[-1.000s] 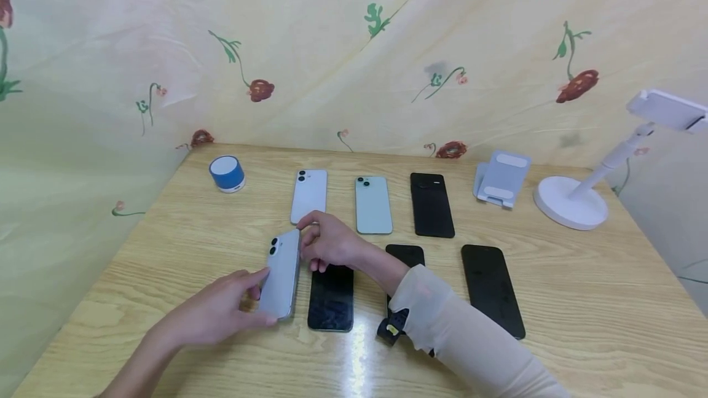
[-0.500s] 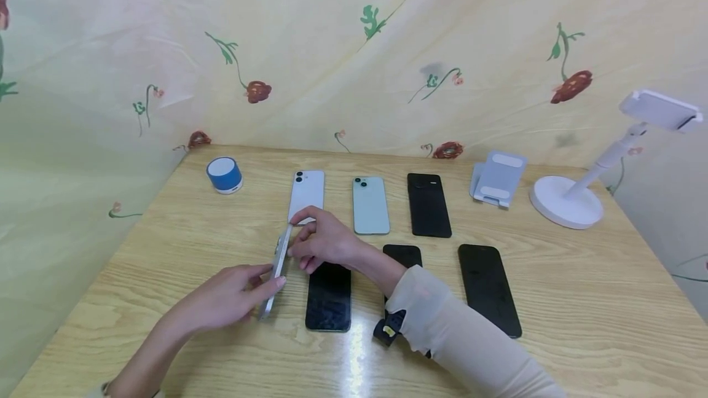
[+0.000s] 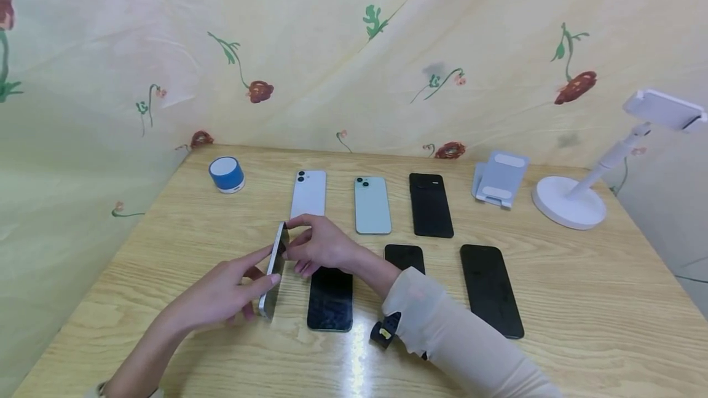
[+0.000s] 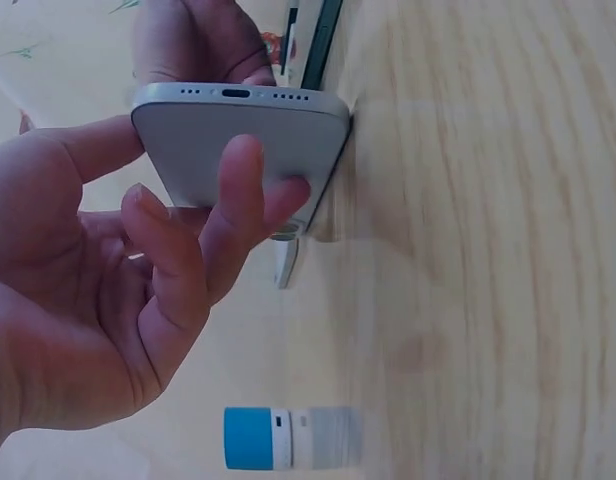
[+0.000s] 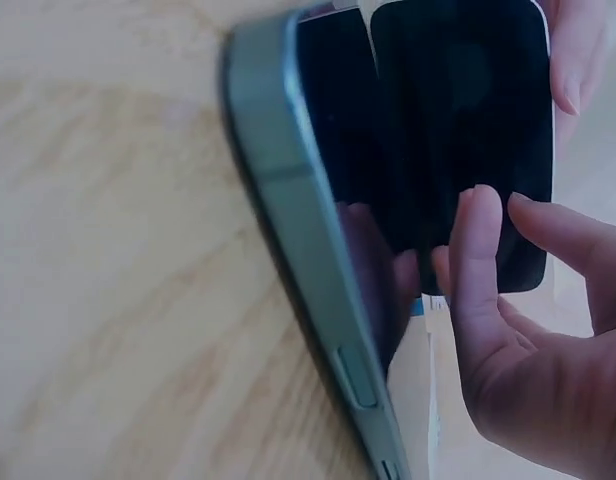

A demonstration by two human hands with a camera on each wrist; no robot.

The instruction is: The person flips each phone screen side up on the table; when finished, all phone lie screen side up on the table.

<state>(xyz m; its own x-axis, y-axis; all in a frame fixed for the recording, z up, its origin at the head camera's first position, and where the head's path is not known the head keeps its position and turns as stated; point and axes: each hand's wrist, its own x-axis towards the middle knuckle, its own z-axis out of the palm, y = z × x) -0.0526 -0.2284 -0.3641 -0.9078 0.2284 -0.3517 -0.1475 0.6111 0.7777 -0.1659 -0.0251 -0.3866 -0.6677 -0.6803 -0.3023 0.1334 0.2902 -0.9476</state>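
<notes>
A white phone (image 3: 273,275) stands tilted on its long edge at the left of the table, its pale side edge and dark screen showing. My left hand (image 3: 218,293) holds it, thumb on the near edge and fingers against the back. In the left wrist view the phone's bottom edge with its charging port (image 4: 235,94) faces me. My right hand (image 3: 326,244) pinches the upper end, fingertips at the edge and screen. Beside it, a phone (image 3: 330,300) lies screen up under the right hand; its greenish side (image 5: 313,190) fills the near part of the right wrist view.
Behind lie a white phone (image 3: 308,195), a pale green phone (image 3: 373,204) and a black phone (image 3: 431,204). Two dark phones, one partly under the right sleeve (image 3: 405,255) and another (image 3: 491,290), lie nearer. A blue speaker (image 3: 227,175), phone holder (image 3: 502,178) and white stand (image 3: 570,201) stand around.
Between both hands the white phone has turned from its back facing up, through edge-on, to its screen showing toward the right. My right hand has shifted slightly left with it.
</notes>
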